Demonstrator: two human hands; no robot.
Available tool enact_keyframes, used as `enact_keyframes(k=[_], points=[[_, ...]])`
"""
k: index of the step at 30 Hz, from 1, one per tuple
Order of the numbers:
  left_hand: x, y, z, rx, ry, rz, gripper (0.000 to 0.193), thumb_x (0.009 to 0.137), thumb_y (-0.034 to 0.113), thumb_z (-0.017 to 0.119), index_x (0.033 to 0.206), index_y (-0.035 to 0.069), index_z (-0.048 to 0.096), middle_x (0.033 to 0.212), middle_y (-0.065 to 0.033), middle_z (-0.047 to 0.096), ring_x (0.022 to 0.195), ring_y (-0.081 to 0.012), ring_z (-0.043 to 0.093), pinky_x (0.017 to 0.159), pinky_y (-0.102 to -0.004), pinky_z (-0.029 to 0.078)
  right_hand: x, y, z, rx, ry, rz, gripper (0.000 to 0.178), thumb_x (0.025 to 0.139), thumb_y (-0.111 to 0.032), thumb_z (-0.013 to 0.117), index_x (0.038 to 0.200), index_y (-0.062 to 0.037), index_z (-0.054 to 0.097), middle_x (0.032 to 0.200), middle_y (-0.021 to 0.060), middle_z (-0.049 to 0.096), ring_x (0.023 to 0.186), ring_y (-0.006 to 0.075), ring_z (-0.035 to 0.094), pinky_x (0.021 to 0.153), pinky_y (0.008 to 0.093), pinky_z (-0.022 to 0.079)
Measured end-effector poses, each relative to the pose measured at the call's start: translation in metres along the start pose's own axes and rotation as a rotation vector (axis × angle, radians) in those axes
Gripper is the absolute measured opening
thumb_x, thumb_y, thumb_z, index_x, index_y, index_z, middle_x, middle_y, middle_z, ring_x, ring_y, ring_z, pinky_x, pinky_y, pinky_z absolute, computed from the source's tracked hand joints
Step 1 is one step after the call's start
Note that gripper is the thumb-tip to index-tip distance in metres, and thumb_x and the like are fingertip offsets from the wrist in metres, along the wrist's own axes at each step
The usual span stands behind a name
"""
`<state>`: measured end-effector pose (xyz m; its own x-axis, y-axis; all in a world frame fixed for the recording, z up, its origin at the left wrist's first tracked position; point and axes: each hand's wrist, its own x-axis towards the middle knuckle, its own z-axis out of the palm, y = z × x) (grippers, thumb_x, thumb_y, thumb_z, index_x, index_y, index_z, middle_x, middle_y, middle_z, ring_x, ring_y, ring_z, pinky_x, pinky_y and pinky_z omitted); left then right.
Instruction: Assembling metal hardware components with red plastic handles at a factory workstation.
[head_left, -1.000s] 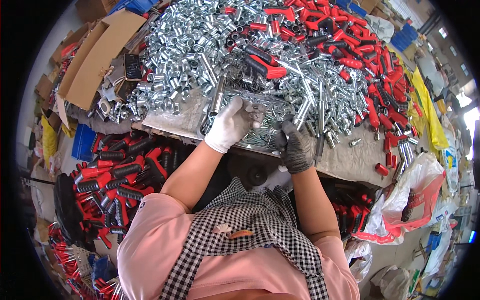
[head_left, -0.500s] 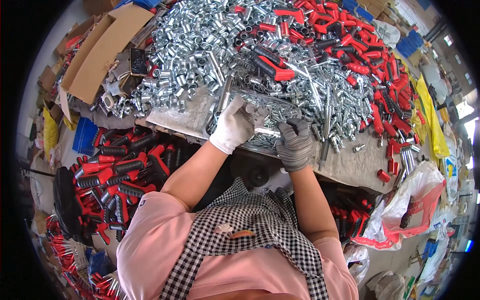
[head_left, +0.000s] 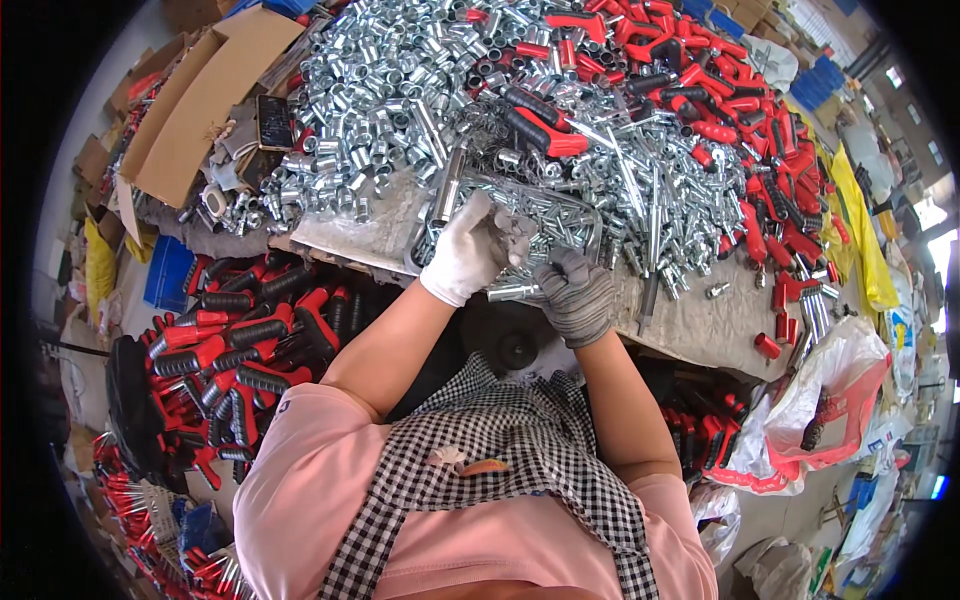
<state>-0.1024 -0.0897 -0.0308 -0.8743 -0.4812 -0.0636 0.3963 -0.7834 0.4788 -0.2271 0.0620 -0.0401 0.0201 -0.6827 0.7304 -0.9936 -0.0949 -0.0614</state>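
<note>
My left hand (head_left: 468, 250), in a white glove with grey-soiled fingers, is closed over the near left part of a shallow metal tray (head_left: 600, 232) of small parts. What its fingers hold, if anything, is hidden. My right hand (head_left: 577, 298), in a grey striped glove, is just right of it at the tray's near edge, fingers closed. A short shiny metal tube (head_left: 513, 292) sticks out leftward from its fingertips, below the left hand. Small metal pins (head_left: 560, 222) fill the tray. A longer chrome tube (head_left: 450, 188) leans just beyond my left hand.
Silver sleeves (head_left: 370, 110) are heaped at the back left, red-and-black handles (head_left: 760, 130) at the back right. More handles (head_left: 245, 350) lie below the table on the left. A cardboard box (head_left: 190, 110) and a phone (head_left: 273, 122) sit far left; a plastic bag (head_left: 825, 410) hangs right.
My right hand has come slightly nearer and to the left, and the short metal tube has shifted down and left with it. The left hand stays almost in place.
</note>
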Motion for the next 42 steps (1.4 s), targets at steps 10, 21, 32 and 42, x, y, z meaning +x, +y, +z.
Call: enact_keyframes(k=[10, 21, 32, 42], points=[[-0.003, -0.006, 0.004, 0.091, -0.067, 0.113, 0.034, 0.100, 0.039, 0.047, 0.090, 0.006, 0.050, 0.101, -0.0198, 0.062, 0.082, -0.0301, 0.060, 0.072, -0.0397, 0.046, -0.011, -0.013, 0.011, 0.151, 0.009, 0.432, 0.042, 0.061, 0.000, 0.065, 0.101, -0.0117, 0.069, 0.118, 0.0139, 0.059, 0.078, 0.0276, 0.065, 0.064, 0.0362, 0.055], [-0.010, -0.015, 0.026, 1.268, 0.144, 0.569, 0.026, 0.092, 0.022, 0.060, 0.099, -0.003, 0.063, 0.098, -0.0131, 0.064, 0.081, -0.0201, 0.064, 0.074, -0.0295, 0.048, -0.007, 0.012, -0.010, 0.781, 0.136, 1.010, 0.045, 0.083, -0.012, 0.073, 0.123, -0.0039, 0.055, 0.098, 0.0066, 0.064, 0.078, 0.0126, 0.059, 0.065, 0.0250, 0.050], [-0.012, -0.008, 0.034, 1.440, 0.351, 0.535, 0.032, 0.086, 0.029, 0.068, 0.086, -0.004, 0.067, 0.119, -0.0227, 0.062, 0.100, -0.0291, 0.063, 0.089, -0.0348, 0.048, -0.030, -0.048, -0.125, 2.144, 0.166, 1.493, 0.045, 0.101, -0.029, 0.049, 0.134, -0.0006, 0.044, 0.081, 0.0033, 0.052, 0.052, 0.0109, 0.041, 0.041, 0.0232, 0.035], [-0.012, -0.021, 0.012, 1.667, 0.222, 0.945, 0.021, 0.080, 0.014, 0.068, 0.094, -0.001, 0.063, 0.105, -0.0185, 0.064, 0.098, -0.0282, 0.063, 0.087, -0.0340, 0.049, -0.040, -0.054, -0.125, 2.088, 0.247, 1.434, 0.041, 0.095, -0.034, 0.057, 0.122, -0.0039, 0.051, 0.076, 0.0044, 0.056, 0.047, 0.0122, 0.045, 0.037, 0.0241, 0.032]])
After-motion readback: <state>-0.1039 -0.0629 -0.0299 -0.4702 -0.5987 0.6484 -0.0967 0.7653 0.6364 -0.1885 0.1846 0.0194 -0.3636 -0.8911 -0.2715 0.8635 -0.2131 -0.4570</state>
